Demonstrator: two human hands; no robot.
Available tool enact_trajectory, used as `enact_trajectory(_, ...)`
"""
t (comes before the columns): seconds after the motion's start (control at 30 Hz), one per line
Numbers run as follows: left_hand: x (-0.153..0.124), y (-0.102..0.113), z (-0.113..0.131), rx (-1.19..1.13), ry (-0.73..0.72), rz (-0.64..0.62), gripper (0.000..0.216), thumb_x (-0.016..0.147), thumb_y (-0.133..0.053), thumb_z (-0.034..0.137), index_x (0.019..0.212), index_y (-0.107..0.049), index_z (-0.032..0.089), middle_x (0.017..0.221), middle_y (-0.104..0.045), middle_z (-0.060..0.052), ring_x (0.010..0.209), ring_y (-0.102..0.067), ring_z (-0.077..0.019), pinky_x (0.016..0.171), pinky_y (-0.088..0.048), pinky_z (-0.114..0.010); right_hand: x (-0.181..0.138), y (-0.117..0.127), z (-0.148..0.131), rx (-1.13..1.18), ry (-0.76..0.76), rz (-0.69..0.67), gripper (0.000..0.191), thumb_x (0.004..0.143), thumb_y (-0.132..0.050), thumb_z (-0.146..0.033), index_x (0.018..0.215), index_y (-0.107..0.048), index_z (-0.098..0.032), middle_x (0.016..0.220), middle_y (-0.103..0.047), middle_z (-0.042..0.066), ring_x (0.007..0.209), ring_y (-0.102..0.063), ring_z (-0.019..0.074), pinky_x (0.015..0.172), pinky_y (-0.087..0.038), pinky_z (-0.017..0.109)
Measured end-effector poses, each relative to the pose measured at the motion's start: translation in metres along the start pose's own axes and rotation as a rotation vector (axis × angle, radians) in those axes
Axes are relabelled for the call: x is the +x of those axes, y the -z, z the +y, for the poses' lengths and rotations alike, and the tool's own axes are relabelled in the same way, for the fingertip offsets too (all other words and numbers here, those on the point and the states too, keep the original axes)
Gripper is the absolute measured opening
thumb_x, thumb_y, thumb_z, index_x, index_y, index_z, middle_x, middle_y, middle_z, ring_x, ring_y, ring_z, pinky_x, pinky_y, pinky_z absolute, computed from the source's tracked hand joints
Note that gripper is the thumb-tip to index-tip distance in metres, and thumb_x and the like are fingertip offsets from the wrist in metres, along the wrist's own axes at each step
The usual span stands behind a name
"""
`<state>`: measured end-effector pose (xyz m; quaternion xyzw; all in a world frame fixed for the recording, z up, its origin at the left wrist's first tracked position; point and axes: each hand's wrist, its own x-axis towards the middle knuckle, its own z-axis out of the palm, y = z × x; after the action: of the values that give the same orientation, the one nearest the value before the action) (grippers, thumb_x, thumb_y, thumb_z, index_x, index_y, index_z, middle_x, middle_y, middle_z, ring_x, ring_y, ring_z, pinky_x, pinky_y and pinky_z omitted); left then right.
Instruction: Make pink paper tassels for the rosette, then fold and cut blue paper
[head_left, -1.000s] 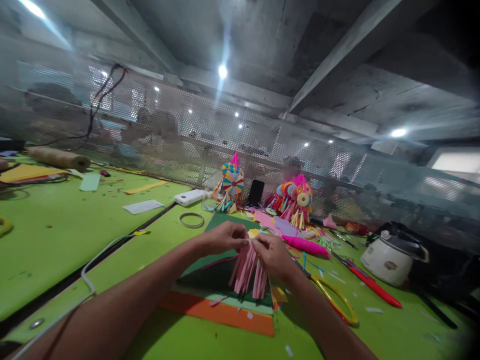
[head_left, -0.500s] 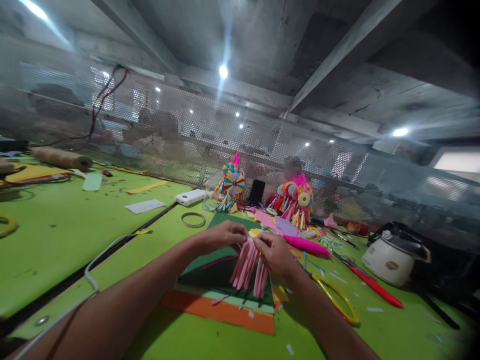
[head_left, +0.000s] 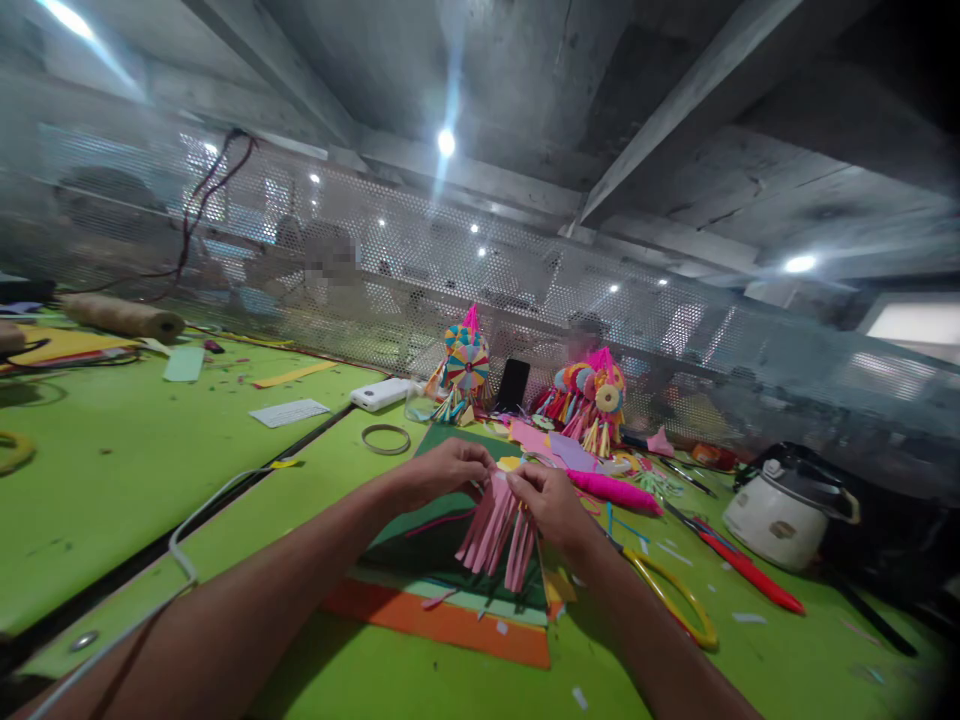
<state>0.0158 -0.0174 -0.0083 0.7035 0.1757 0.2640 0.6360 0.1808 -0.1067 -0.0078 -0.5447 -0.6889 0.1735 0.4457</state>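
The left hand [head_left: 455, 468] and right hand [head_left: 553, 503] pinched the pink fringe [head_left: 496, 500] between them by its top edge — one at either end, neither clearly nearer — while its long strips [head_left: 484, 535] hung downward over the green sheet [head_left: 416, 555] on the desk [head_left: 375, 665].

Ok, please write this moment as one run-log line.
left hand: pinching fringed pink paper | right hand: pinching its top edge | beneath: dark green sheet
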Motion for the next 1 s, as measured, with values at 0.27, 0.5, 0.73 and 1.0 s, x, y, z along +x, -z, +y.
enact_trajectory(0.27, 0.001, 0.001, -0.002, 0.084, -0.014, -0.003, 0.032, 0.066, -0.072, 0.039, 0.073, -0.059, 0.011, 0.065, -0.057, 0.002, 0.062, -0.051, -0.0095, 0.061, -0.044, -0.024, 0.001, -0.002, 0.006, -0.012, -0.013, -0.007, 0.031, 0.083, -0.048, -0.035, 0.058, -0.053, -0.017, 0.054, -0.044, -0.003, 0.054, -0.039, 0.0113, 0.053, -0.029, 0.025)
enact_trajectory(0.5, 0.003, 0.001, -0.005, 0.089, -0.005, 0.026, 0.035, 0.064, -0.072, 0.042, 0.070, -0.057, 0.011, 0.060, -0.055, 0.003, 0.059, -0.050, -0.0094, 0.060, -0.043, -0.025, -0.002, -0.005, 0.000, -0.257, 0.236, 0.306, 0.015, 0.084, -0.052, -0.023, 0.074, -0.060, -0.017, 0.079, -0.059, 0.006, 0.081, -0.051, 0.0189, 0.074, -0.039, 0.031)
enact_trajectory(0.73, 0.006, -0.003, -0.008, 0.102, -0.015, -0.019, 0.043, 0.060, -0.074, 0.048, 0.073, -0.059, 0.010, 0.065, -0.059, 0.000, 0.062, -0.054, -0.0120, 0.064, -0.044, -0.027, -0.011, -0.014, -0.009, -0.525, 0.322, 0.276, 0.012, 0.085, -0.056, -0.016, 0.073, -0.057, -0.018, 0.078, -0.055, 0.005, 0.082, -0.047, 0.0199, 0.073, -0.037, 0.032)
enact_trajectory(1.0, 0.009, 0.000, -0.013, 0.218, -0.081, -0.002, 0.036, 0.064, -0.070, 0.045, 0.071, -0.059, 0.012, 0.062, -0.060, -0.002, 0.061, -0.055, -0.0149, 0.060, -0.044, -0.027, -0.011, -0.014, -0.006, -0.566, 0.305, 0.268, 0.010, 0.084, -0.059, -0.015, 0.074, -0.058, -0.017, 0.078, -0.056, 0.005, 0.082, -0.048, 0.0200, 0.072, -0.038, 0.032)
